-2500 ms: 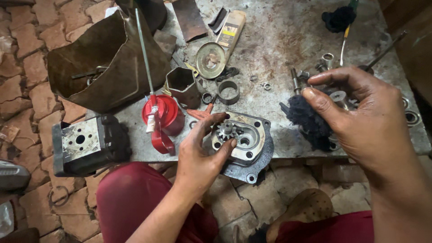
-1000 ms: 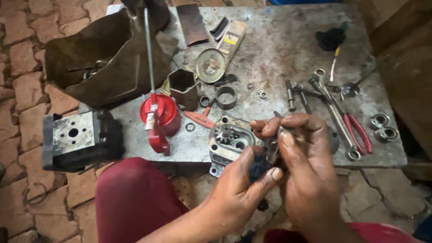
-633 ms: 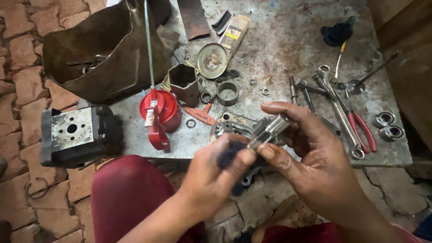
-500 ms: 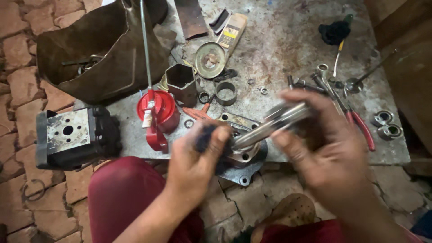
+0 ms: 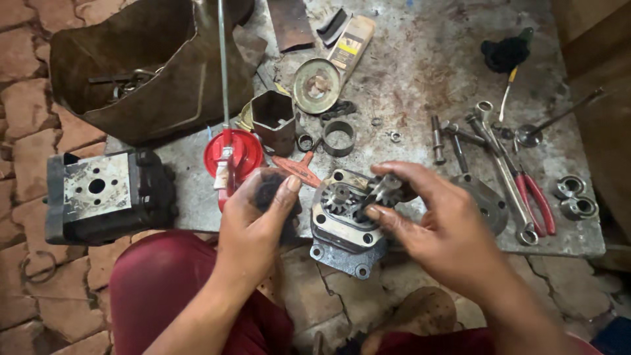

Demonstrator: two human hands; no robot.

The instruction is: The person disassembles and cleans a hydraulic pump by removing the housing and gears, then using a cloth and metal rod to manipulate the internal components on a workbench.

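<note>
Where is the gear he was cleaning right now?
In the head view, the gear is pinched in the right hand, over the pump housing at the table's near edge, beside another gear seated inside.

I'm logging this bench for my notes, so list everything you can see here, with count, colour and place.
pump housing: one, grey, table's near edge
gear: one, steel, in right hand over housing
dark rag: one, black, in left hand
pump block: one, black and grey, on floor at left
oil can: one, red, table's left
leather bag: one, brown, far left
pliers: one, red-handled, right
spanners: a few, steel, right
ring: one, grey, centre
table: one, grey, stained
left hand: near left
right hand: near right
</note>
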